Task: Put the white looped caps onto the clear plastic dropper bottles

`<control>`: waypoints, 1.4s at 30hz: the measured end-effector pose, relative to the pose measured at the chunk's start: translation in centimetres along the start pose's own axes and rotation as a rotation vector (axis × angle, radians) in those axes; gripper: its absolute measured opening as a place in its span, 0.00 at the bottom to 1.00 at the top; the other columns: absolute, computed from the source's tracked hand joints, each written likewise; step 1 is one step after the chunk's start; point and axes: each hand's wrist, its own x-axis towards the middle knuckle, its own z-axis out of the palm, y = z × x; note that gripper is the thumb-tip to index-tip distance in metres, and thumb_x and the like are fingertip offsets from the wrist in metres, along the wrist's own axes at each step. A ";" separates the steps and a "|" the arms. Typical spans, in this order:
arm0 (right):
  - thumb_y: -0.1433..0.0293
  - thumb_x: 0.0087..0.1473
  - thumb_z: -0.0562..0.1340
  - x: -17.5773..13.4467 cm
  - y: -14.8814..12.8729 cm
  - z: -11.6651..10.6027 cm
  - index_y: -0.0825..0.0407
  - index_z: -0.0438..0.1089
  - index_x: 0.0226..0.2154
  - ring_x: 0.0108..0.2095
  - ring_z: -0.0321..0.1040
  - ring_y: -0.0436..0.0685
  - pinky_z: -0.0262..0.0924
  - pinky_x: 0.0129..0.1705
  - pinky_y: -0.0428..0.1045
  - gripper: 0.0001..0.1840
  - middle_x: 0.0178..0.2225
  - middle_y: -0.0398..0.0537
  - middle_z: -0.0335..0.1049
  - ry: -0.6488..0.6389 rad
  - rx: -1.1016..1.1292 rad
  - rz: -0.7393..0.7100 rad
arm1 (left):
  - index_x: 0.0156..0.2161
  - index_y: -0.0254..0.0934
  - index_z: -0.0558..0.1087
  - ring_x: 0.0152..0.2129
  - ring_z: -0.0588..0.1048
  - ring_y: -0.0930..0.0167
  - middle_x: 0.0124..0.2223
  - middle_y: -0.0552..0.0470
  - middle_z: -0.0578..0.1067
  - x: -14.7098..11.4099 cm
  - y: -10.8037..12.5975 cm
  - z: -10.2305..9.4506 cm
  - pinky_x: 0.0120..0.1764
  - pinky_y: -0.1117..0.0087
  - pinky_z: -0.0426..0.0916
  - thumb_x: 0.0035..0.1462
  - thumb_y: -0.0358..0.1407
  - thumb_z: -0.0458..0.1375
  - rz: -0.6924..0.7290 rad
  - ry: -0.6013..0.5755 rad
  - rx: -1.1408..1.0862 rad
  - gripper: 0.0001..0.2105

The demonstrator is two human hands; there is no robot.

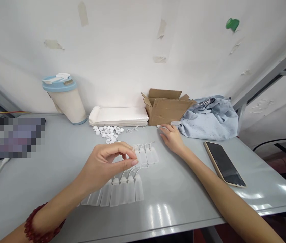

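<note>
Our right hand, the nearer, curled loosely, whether gripping we couldn't tell; a clear plastic piece lay nine-to-three at its twelve o'clock. Our left hand pinched closed.

The small bottles look like smooth, translucent plastic with a soft, frosted sheen, while the caps are opaque plastic. The desk is smooth and glossy, throwing back bright streaks of light. The open box is plain matt cardboard; the stacked packets beside it have a slightly shiny, paper-like face. The crumpled bundle is soft cloth. The phone has a dark, glossy screen, the tumbler a smooth body, and the wall a painted-looking surface roughened by peeling tape
</note>
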 end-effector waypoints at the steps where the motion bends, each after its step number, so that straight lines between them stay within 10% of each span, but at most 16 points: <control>1: 0.75 0.56 0.53 0.0 0.0 0.0 0.55 0.69 0.47 0.49 0.58 0.68 0.57 0.48 0.63 0.18 0.51 0.58 0.64 -0.007 -0.009 -0.005 | 0.27 0.41 0.76 0.27 0.71 0.74 0.27 0.56 0.74 0.0 0.0 0.0 0.32 0.73 0.67 0.50 0.29 0.63 0.000 0.002 0.001 0.04; 15: 0.76 0.53 0.56 0.2 -0.3 -0.7 0.53 0.67 0.29 0.35 0.64 0.60 0.59 0.38 0.53 0.05 0.31 0.52 0.70 -0.005 0.057 0.032 | 0.26 0.39 0.72 0.28 0.70 0.75 0.27 0.57 0.72 0.1 -0.1 0.0 0.32 0.75 0.67 0.49 0.32 0.64 -0.046 0.017 0.038 0.05; 27: 0.69 0.54 0.63 -2.5 -9.4 -6.3 0.50 0.66 0.38 0.37 0.68 0.53 0.62 0.38 0.48 0.08 0.37 0.46 0.72 0.047 0.655 -0.013 | 0.34 0.41 0.75 0.32 0.76 0.72 0.32 0.55 0.79 0.1 -0.3 -0.3 0.38 0.75 0.71 0.54 0.39 0.61 -0.180 0.036 0.047 0.05; 42: 0.71 0.56 0.61 -3.3 -10.6 -6.7 0.50 0.66 0.41 0.37 0.67 0.54 0.64 0.39 0.49 0.08 0.35 0.47 0.71 0.057 0.652 -0.176 | 0.35 0.38 0.74 0.34 0.77 0.68 0.33 0.52 0.79 0.2 0.0 0.4 0.39 0.69 0.71 0.55 0.40 0.59 -0.094 0.115 0.228 0.08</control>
